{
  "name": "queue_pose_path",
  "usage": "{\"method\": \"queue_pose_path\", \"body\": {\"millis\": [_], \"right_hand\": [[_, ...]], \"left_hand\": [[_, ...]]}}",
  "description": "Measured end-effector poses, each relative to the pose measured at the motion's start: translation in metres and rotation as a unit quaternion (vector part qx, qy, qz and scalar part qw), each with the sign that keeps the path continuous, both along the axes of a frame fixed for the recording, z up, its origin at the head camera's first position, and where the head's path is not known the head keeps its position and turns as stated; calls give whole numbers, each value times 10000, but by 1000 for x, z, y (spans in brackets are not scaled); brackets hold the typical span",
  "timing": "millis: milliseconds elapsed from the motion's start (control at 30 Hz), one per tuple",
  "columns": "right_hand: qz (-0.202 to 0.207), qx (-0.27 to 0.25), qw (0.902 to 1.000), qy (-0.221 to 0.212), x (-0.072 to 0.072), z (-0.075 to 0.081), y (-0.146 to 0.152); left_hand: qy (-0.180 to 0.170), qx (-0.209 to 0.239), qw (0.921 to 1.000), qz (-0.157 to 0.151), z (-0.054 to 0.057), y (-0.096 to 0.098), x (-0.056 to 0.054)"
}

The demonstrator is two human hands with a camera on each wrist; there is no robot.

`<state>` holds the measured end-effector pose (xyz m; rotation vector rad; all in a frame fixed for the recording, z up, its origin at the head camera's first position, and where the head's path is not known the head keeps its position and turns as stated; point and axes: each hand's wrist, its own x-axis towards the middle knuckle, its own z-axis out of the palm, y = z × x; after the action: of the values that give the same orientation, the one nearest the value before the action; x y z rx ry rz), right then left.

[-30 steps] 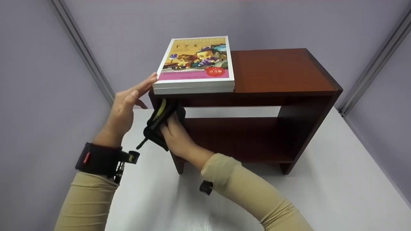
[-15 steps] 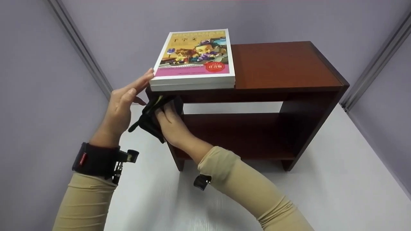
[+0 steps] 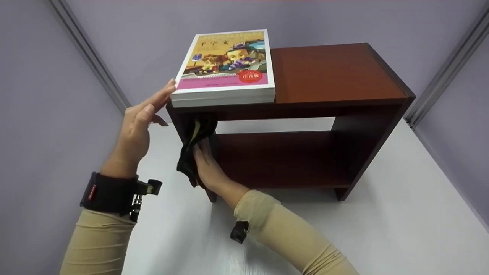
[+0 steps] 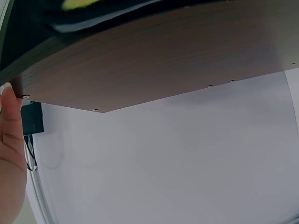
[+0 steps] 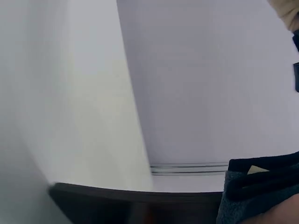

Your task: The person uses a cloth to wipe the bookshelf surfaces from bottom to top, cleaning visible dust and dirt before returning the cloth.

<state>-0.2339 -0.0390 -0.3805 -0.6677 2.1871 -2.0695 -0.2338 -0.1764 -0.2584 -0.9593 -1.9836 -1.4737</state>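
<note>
A small dark-red wooden shelf [image 3: 336,74] stands in front of me. My left hand [image 3: 135,126] rests with extended fingers at its upper left edge, fingertips right beside the stacked books [image 3: 223,95]. In the left wrist view this hand [image 4: 10,140] touches the end of the brown side panel [image 4: 140,65]. Low inside the left opening, my right hand [image 3: 210,170] holds a black cloth [image 3: 187,160] with a yellow-green stripe against the inner side panel. Its fingertips are hidden by the cloth. The right wrist view catches the folded cloth [image 5: 257,186] at lower right.
The shelf's lower board [image 3: 275,156] runs under the right forearm. White floor [image 3: 397,214] surrounds the shelf, and grey partition walls [image 3: 324,23] close in behind and at both sides. A camera hangs from each wrist strap.
My right hand rose slightly, then slid lower along the inner left panel with the cloth, which now hangs flatter against it. My left hand keeps its place at the shelf edge.
</note>
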Motion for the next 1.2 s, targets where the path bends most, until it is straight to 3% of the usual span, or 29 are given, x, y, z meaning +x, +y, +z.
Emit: {"method": "queue_pose_path", "body": {"millis": [267, 500, 733, 833, 1000, 1200], "right_hand": [[52, 198, 9975, -678, -3, -36, 4], [26, 208, 9983, -537, -5, -38, 1], [11, 115, 9993, -358, 2, -40, 0], [32, -24, 10000, 9, 5, -31, 0], [79, -195, 9984, 524, 7, 0, -1], [-75, -30, 9978, 659, 5, 44, -4]], "left_hand": [[56, 18, 10000, -34, 3, 2, 0], [138, -95, 9999, 6, 8, 1, 0], [78, -205, 9998, -14, 1, -2, 3], [64, -175, 9998, -44, 0, -2, 3], [91, -188, 9998, 11, 2, -2, 3], [52, -155, 9999, 3, 0, -3, 3]]}}
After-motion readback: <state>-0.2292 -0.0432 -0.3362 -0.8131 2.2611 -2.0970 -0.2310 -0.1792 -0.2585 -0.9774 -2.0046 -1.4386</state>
